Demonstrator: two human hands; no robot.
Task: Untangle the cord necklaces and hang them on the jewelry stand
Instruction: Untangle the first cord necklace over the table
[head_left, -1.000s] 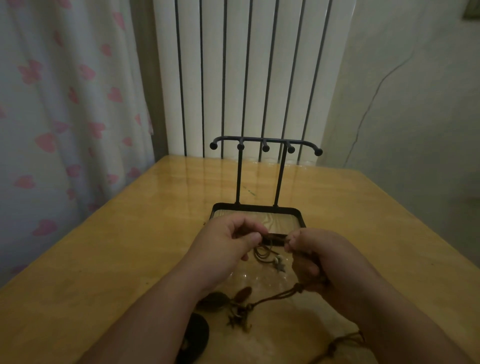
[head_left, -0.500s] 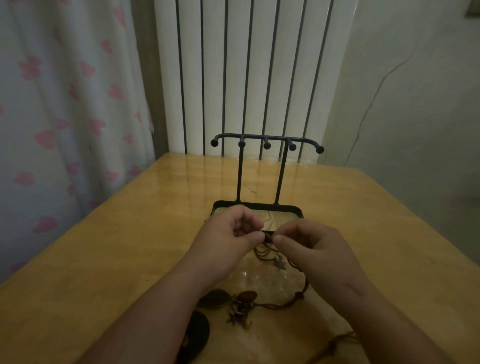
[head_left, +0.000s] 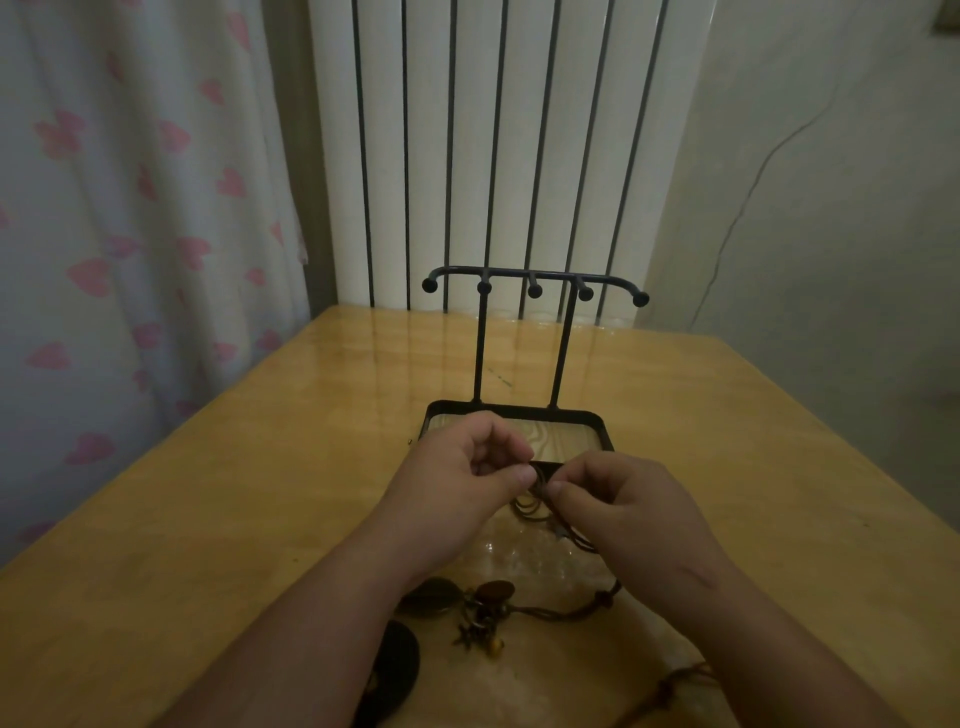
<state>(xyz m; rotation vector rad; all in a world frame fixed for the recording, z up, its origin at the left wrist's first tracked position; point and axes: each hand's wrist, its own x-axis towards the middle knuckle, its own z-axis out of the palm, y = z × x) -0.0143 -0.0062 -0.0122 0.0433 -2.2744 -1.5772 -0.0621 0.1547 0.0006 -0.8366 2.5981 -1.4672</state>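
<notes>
A black metal jewelry stand (head_left: 532, 278) with several ball-tipped hooks rises from a tray base (head_left: 597, 421); no necklace hangs on it. Just in front of the tray, my left hand (head_left: 462, 475) and my right hand (head_left: 623, 504) pinch the same brown cord necklace (head_left: 530, 506), fingertips almost touching above a small loop of cord. More cord (head_left: 566, 613) trails to a cluster of pendants (head_left: 488, 603) between my forearms. A dark round pendant (head_left: 397, 670) lies near my left forearm.
The wooden table (head_left: 208, 519) is glossy, with a clear plastic bag (head_left: 524, 561) under the cords. A white radiator (head_left: 519, 130) stands behind the stand, a heart-patterned curtain (head_left: 130, 234) on the left and a wall (head_left: 831, 208) on the right.
My right hand has moved left and up along the cord until its fingertips meet my left hand's. The stretch of cord between them has shortened. The stand has not moved.
</notes>
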